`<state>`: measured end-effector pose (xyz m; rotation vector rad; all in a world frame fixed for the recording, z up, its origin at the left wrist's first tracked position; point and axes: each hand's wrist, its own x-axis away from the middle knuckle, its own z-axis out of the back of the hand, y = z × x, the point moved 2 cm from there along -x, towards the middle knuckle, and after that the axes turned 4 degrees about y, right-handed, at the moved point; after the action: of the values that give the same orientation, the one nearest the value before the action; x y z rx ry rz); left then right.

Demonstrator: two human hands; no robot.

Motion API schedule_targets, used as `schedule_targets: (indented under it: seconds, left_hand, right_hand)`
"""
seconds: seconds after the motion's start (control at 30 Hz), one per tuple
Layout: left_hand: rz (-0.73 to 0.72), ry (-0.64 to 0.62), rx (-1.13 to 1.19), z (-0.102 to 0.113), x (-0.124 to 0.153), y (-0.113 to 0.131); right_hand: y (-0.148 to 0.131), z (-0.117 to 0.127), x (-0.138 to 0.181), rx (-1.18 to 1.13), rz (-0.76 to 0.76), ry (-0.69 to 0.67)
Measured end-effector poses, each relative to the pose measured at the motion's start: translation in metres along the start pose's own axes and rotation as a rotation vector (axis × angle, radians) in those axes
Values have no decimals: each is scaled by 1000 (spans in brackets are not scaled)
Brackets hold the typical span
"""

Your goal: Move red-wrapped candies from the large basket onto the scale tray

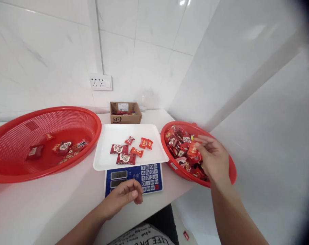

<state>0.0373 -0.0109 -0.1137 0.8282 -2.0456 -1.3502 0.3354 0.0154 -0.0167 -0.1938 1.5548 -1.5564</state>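
My right hand (212, 156) hovers over the small red basket (232, 172) at the right and pinches a red wrapped candy (193, 152) between its fingertips. That basket is heaped with red wrapped candies (178, 143). My left hand (125, 196) rests on the counter at the front of the blue scale (134, 177), fingers curled loosely with nothing in them. The scale's white tray (105, 160) carries several red candy packets (125, 158).
A large red mesh basket (21, 170) at the left holds several candies (65, 147). A small cardboard box (125, 115) stands behind the scale by the tiled wall, below a wall socket (101, 82). The white counter's edge (169, 200) runs near my body. One candy (186, 235) lies on the floor.
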Motion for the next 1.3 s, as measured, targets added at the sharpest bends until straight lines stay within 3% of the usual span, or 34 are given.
schedule_targets:
  seconds: [0.07, 0.13, 0.23, 0.3, 0.43, 0.5, 0.6, 0.67, 0.83, 1.0, 1.3]
  left_hand:
    - [7, -1, -2, -1, 0, 0]
    - [7, 12, 6, -3, -1, 1]
    - [-33, 72, 28, -5, -2, 4]
    - [-71, 126, 37, -5, -2, 5]
    - [-99, 204, 94, -1, -1, 5]
    - [-88, 200, 157, 0, 0, 5]
    - [-13, 104, 255, -2, 2, 6]
    - [48, 16, 307, -4, 4, 6]
    - [55, -39, 396, -6, 4, 3]
    - [18, -17, 424, -3, 2, -2]
    - [7, -1, 414, -2, 1, -4]
  right_hand:
    - [-11, -15, 26, -57, -22, -89]
    - [-23, -38, 61, -193, -129, -306]
    - [-38, -71, 109, -287, -191, -443]
    - [-43, -88, 130, -399, -308, -515]
    - [-40, -101, 144, -503, -436, -623]
    - [-36, -103, 146, -605, -519, -779]
    - [-33, -101, 151, -742, -612, -1039]
    - [-31, -100, 154, -759, -638, -1118]
    - [-29, -100, 157, -770, -630, -1162]
    - [-24, -102, 159, -691, -538, -1055]
    - [-25, -108, 164, -666, -517, -927]
